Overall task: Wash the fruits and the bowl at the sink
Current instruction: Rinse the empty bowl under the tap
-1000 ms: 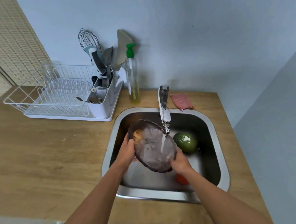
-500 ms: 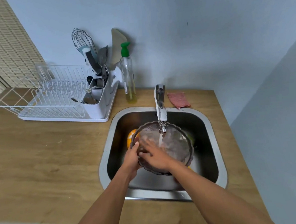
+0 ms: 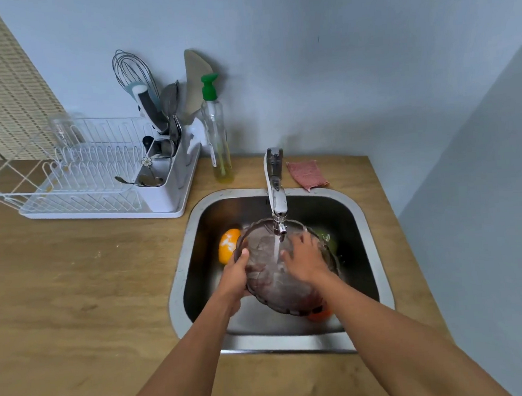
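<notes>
A dark glass bowl (image 3: 267, 277) is held over the steel sink (image 3: 188, 234) under running water from the tap (image 3: 276, 193). My left hand (image 3: 235, 275) grips the bowl's left rim. My right hand (image 3: 304, 258) lies flat inside the bowl with its fingers spread, touching the inner wall. An orange fruit (image 3: 227, 248) lies in the sink to the left of the bowl. A green fruit (image 3: 329, 239) shows partly behind the bowl's right edge. A red-orange fruit (image 3: 319, 314) peeks out beneath the bowl near the sink's front.
A white dish rack (image 3: 76, 183) with a utensil holder (image 3: 165, 176) stands on the wooden counter (image 3: 74, 288) at the left. A soap bottle (image 3: 217, 139) with a green pump stands behind the sink. A pink cloth (image 3: 307, 174) lies right of the tap.
My right hand moved from the bowl's lower edge into the bowl, then slid from its left side to its right side. The bowl tipped to face up under the water.
</notes>
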The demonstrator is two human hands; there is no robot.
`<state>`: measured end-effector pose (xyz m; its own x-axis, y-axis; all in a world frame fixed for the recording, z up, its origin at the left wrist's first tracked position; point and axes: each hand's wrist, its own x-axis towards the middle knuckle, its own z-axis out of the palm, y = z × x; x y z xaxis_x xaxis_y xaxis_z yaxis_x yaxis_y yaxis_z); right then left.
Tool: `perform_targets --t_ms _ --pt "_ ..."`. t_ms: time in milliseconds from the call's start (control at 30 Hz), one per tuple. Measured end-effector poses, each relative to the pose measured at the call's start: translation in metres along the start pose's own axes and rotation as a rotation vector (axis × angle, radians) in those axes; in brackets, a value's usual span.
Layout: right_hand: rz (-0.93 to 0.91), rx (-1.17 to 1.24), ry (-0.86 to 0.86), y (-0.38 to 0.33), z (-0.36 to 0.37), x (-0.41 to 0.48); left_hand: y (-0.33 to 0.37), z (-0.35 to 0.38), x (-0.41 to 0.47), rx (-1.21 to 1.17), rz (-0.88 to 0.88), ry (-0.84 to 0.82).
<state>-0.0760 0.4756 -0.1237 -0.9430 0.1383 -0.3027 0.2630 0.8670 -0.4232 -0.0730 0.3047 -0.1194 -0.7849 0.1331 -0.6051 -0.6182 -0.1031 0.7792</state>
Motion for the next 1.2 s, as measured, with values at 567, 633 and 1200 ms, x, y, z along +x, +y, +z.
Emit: perform_targets --t_ms 567,633,1200 --pt "-0.163 -0.096 -0.095 0.020 -0.014 -0.040 0.010 -0.033 0.019 0.006 0.006 0.057" --pt "-0.093 -0.199 -0.071 0.015 -0.009 -0.023 0.005 -0.030 0.017 -0.035 -0.024 0.051" --pt "-0.322 0.014 -0.265 0.005 -0.005 -0.059 0.014 -0.028 0.018 0.008 -0.029 0.014"
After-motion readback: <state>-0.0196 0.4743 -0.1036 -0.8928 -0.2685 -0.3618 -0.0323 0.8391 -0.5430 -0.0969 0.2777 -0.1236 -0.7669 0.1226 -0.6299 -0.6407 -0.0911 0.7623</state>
